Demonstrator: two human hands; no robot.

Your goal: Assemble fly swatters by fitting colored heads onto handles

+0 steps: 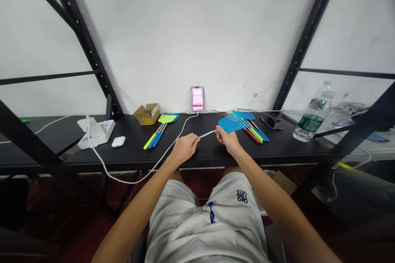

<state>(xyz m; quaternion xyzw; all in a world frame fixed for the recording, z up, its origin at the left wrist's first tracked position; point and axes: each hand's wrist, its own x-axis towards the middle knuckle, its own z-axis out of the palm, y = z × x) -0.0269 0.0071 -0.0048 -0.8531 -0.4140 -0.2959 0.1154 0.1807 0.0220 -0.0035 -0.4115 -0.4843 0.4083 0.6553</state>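
I hold a fly swatter with a blue mesh head (232, 123) and a thin metal rod (207, 134) just above the black table (129, 152). My left hand (184, 148) is closed round the rod's near end. My right hand (227, 138) pinches the rod right below the blue head. A pile of finished swatters (253, 130) with red, green and blue handles lies just right of my right hand. A second small group of swatters (160, 129) with yellow and blue handles lies to the left of my left hand.
A phone (197, 98) leans on the wall, its white cable (132, 176) running across the table. A small cardboard box (147, 114), a white power strip (96, 132), an earbud case (118, 141), a dark phone (270, 123) and a water bottle (312, 119) also stand here.
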